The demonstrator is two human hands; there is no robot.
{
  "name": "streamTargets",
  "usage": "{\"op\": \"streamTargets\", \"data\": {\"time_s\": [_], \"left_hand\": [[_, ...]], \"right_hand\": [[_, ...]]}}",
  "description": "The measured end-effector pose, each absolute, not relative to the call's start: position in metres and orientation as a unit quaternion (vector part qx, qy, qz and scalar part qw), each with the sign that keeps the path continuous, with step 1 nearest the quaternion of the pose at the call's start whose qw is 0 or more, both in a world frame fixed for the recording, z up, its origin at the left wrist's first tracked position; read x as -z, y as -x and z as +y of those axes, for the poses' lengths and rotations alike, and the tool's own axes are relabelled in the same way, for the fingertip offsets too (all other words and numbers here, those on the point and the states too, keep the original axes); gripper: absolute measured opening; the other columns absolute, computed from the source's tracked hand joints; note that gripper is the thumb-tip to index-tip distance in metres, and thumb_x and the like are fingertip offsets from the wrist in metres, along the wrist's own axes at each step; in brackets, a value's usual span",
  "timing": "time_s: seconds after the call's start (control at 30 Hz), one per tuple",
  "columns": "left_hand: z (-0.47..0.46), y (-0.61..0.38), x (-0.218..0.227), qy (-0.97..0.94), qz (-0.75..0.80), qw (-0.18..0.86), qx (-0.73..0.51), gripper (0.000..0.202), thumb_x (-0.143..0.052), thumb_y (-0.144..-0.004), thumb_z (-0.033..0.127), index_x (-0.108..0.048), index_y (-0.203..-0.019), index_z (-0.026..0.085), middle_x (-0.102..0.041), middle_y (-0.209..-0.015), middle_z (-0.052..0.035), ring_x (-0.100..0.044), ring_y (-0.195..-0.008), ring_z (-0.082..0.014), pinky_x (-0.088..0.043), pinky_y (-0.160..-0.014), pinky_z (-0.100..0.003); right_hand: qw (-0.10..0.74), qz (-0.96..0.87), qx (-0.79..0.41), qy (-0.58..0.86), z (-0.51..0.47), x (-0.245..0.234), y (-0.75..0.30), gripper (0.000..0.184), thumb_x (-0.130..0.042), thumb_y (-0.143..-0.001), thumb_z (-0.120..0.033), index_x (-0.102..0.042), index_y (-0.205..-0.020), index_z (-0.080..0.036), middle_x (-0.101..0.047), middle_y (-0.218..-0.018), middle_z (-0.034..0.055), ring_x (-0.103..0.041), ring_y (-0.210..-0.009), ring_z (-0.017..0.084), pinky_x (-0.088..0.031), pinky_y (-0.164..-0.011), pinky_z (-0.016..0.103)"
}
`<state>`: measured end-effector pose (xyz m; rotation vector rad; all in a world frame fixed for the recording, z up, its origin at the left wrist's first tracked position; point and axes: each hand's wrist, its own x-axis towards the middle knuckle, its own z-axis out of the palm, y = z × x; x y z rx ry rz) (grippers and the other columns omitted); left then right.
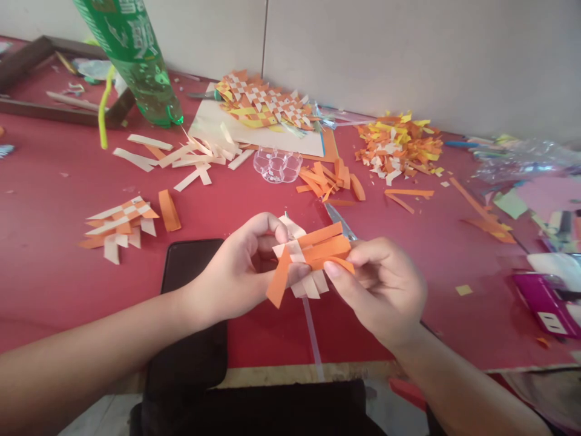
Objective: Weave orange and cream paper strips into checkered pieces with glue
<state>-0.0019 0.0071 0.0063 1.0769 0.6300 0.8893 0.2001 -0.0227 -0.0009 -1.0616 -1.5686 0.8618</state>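
Between my two hands is a small weave of orange and cream paper strips [318, 248]. My left hand [254, 266] is closed on its left side, thumb in front and fingers partly hidden behind. The fingers of my right hand [381, 284] pinch the ends of the orange strips on the right. Loose cream ends hang below, and one orange strip slants down by my left thumb. Under my left wrist lies a black phone [190, 315]. Farther left rests another woven paper piece [122, 221], beside a folded orange strip [169, 211].
A green bottle [145, 66] stands at the back left near a dark frame [40, 45]. Cream strips [195, 157], a clear flower-shaped dish [278, 166], orange strips [333, 181] and a scrap pile [399, 148] lie beyond my hands. A scissor-like metal blade [340, 221] sits just behind them.
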Motion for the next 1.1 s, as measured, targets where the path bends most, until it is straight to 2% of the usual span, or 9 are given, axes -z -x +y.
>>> {"op": "streamTargets", "data": {"time_s": [0.27, 0.4, 0.5, 0.63, 0.73, 0.8, 0.9, 1.0, 1.1], "left_hand": [[0.010, 0.000, -0.011, -0.460, 0.301, 0.734, -0.399, 0.035, -0.077, -0.082, 0.025, -0.043, -0.086, 0.021, -0.073, -0.075, -0.0008, -0.074, -0.068, -0.0192, -0.058, -0.066, -0.031], [0.012, 0.003, -0.006, -0.450, 0.386, 0.707, -0.385, 0.035, -0.083, -0.075, 0.029, -0.056, -0.095, 0.019, -0.076, -0.075, -0.0017, -0.075, -0.071, -0.0203, -0.059, -0.067, -0.028], [0.013, 0.006, -0.003, -0.448, 0.381, 0.694, -0.416, 0.028, -0.077, -0.082, 0.034, -0.066, -0.100, 0.016, -0.078, -0.085, -0.0042, -0.075, -0.081, -0.0184, -0.059, -0.075, -0.025], [0.012, 0.005, -0.005, -0.452, 0.375, 0.692, -0.419, 0.021, -0.075, -0.084, 0.033, -0.073, -0.095, 0.015, -0.080, -0.091, -0.0046, -0.075, -0.081, -0.0171, -0.060, -0.078, -0.025], [0.010, 0.004, -0.008, -0.464, 0.391, 0.682, -0.409, 0.017, -0.075, -0.084, 0.030, -0.073, -0.090, 0.015, -0.080, -0.090, -0.0045, -0.075, -0.081, -0.0170, -0.061, -0.077, -0.024], [0.007, 0.003, -0.009, -0.474, 0.382, 0.681, -0.407, 0.013, -0.075, -0.084, 0.027, -0.073, -0.087, 0.014, -0.080, -0.088, -0.0041, -0.076, -0.079, -0.0162, -0.061, -0.075, -0.022], [0.005, 0.002, -0.011, -0.484, 0.355, 0.694, -0.398, 0.011, -0.072, -0.086, 0.025, -0.073, -0.087, 0.014, -0.079, -0.080, -0.0033, -0.076, -0.074, -0.0165, -0.062, -0.073, -0.023], [0.004, 0.002, -0.011, -0.484, 0.340, 0.705, -0.390, 0.009, -0.070, -0.088, 0.023, -0.072, -0.088, 0.015, -0.078, -0.076, -0.0033, -0.076, -0.073, -0.0176, -0.062, -0.074, -0.026], [0.004, 0.002, -0.010, -0.484, 0.325, 0.714, -0.387, 0.008, -0.071, -0.088, 0.023, -0.072, -0.090, 0.016, -0.079, -0.080, -0.0030, -0.076, -0.075, -0.0167, -0.062, -0.075, -0.025]], "right_hand": [[0.521, -0.659, -0.289, 0.459, -0.016, -0.008, -0.193, 0.022, -0.066, -0.081, -0.007, -0.052, -0.082, -0.024, -0.053, -0.062, -0.0076, -0.052, -0.045, 0.006, -0.041, -0.037, 0.017], [0.531, -0.654, -0.257, 0.474, -0.013, -0.010, -0.192, 0.020, -0.065, -0.083, -0.008, -0.054, -0.083, -0.025, -0.055, -0.064, -0.0062, -0.054, -0.048, 0.007, -0.045, -0.040, 0.018], [0.543, -0.647, -0.237, 0.480, -0.014, -0.007, -0.193, 0.021, -0.067, -0.082, -0.008, -0.055, -0.085, -0.025, -0.056, -0.068, -0.0053, -0.056, -0.051, 0.008, -0.049, -0.044, 0.019], [0.551, -0.646, -0.247, 0.468, -0.015, -0.002, -0.195, 0.028, -0.070, -0.078, -0.010, -0.055, -0.096, -0.027, -0.058, -0.089, -0.0002, -0.064, -0.074, 0.013, -0.059, -0.060, 0.026], [0.564, -0.677, -0.218, 0.420, -0.015, -0.002, -0.198, 0.052, -0.081, -0.065, -0.011, -0.055, -0.106, -0.028, -0.050, -0.107, 0.0046, -0.058, -0.098, 0.019, -0.061, -0.073, 0.033], [0.555, -0.697, -0.211, 0.401, -0.014, -0.004, -0.200, 0.058, -0.084, -0.060, -0.012, -0.056, -0.109, -0.028, -0.047, -0.113, 0.0071, -0.052, -0.108, 0.023, -0.060, -0.074, 0.034], [0.528, -0.699, -0.253, 0.410, -0.013, -0.007, -0.201, 0.038, -0.077, -0.072, -0.015, -0.058, -0.103, -0.026, -0.051, -0.115, 0.0082, -0.054, -0.110, 0.024, -0.061, -0.077, 0.037], [0.510, -0.687, -0.299, 0.423, -0.014, -0.009, -0.201, 0.016, -0.065, -0.083, -0.011, -0.058, -0.090, -0.024, -0.060, -0.102, 0.0044, -0.064, -0.095, 0.019, -0.062, -0.074, 0.035], [0.512, -0.675, -0.304, 0.435, -0.015, -0.009, -0.199, 0.016, -0.064, -0.084, -0.009, -0.056, -0.083, -0.023, -0.064, -0.088, 0.0005, -0.066, -0.079, 0.013, -0.059, -0.064, 0.027]]}}
